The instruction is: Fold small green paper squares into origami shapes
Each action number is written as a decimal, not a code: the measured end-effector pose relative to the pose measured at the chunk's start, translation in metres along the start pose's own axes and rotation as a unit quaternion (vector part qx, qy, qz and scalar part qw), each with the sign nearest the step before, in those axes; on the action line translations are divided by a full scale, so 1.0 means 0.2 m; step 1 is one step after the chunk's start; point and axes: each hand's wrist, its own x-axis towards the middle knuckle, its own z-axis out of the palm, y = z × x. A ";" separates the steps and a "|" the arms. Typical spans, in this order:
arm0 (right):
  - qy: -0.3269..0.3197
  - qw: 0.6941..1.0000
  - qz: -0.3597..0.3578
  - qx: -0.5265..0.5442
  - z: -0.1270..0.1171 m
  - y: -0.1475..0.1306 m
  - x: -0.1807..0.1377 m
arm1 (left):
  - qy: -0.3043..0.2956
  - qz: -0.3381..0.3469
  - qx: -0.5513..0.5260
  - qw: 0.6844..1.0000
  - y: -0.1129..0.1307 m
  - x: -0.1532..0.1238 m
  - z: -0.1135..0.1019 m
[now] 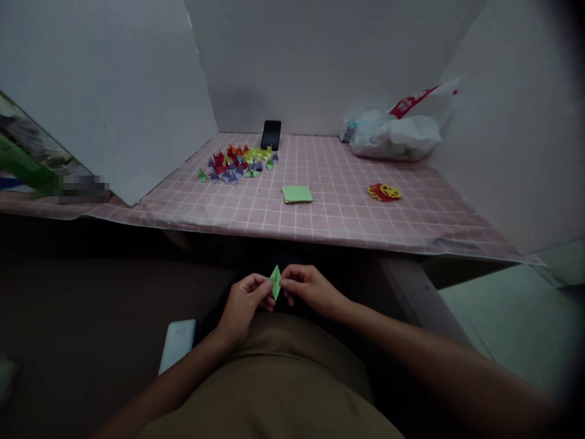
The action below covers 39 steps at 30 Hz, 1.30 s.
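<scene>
A small green paper (276, 282), folded into a narrow diamond with a crease down its middle, is held upright over my lap. My left hand (245, 303) pinches its left edge between thumb and fingers. On the other side, my right hand (311, 289) grips the right edge with thumb and forefinger. Ahead on the table lies a stack of square paper sheets (298, 194), green on top with yellow showing beneath. Farther left stands a cluster of folded paper cranes (233, 172) in red, orange, yellow, green and purple.
The table (338, 213) has a pink checked cover. A black phone (271, 135) lies at the back, and a white plastic bag (397, 135) sits back right. Red and yellow cut-out pieces (384, 192) lie at right. A white power bank-like block (177, 344) rests beside my left forearm.
</scene>
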 end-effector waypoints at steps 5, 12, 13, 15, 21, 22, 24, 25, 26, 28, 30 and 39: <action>0.012 0.999 -0.004 -0.038 0.00 -0.01 0.00 | 0.002 -0.004 0.006 1.000 0.01 0.00 0.00; 0.039 0.992 -0.008 -0.120 0.02 -0.01 -0.02 | 0.003 0.011 0.051 0.999 0.01 0.00 -0.01; 0.042 0.991 -0.012 -0.127 0.02 -0.01 -0.02 | 0.004 0.013 0.057 0.998 0.01 0.00 -0.01; 0.038 0.992 -0.019 -0.123 0.02 -0.01 -0.02 | 0.008 0.020 0.060 0.998 0.01 -0.01 -0.01; -0.003 1.000 -0.020 -0.016 0.01 0.00 -0.01 | 0.018 0.022 0.031 0.999 0.01 -0.01 0.00; -0.003 1.000 -0.019 -0.008 0.01 0.00 -0.01 | 0.013 0.020 0.028 0.999 0.01 -0.01 0.00; -0.003 1.000 -0.020 -0.004 0.01 0.00 -0.01 | 0.004 0.020 0.025 0.999 0.01 -0.01 0.00; -0.005 1.000 -0.021 -0.004 0.01 0.00 -0.01 | 0.001 0.020 0.024 1.000 0.00 -0.01 0.00; -0.006 1.000 -0.022 -0.007 0.01 0.00 -0.01 | 0.001 0.022 0.024 0.999 0.00 -0.01 0.00; -0.007 1.000 -0.024 -0.016 0.01 0.00 -0.01 | 0.002 0.023 0.026 0.999 0.00 -0.01 -0.01; -0.005 0.999 -0.026 -0.037 0.01 0.00 -0.01 | 0.002 0.022 0.031 0.999 0.00 -0.01 -0.01; 0.039 0.981 -0.057 -0.179 0.02 0.00 -0.02 | 0.005 0.028 0.075 0.997 0.01 -0.02 0.00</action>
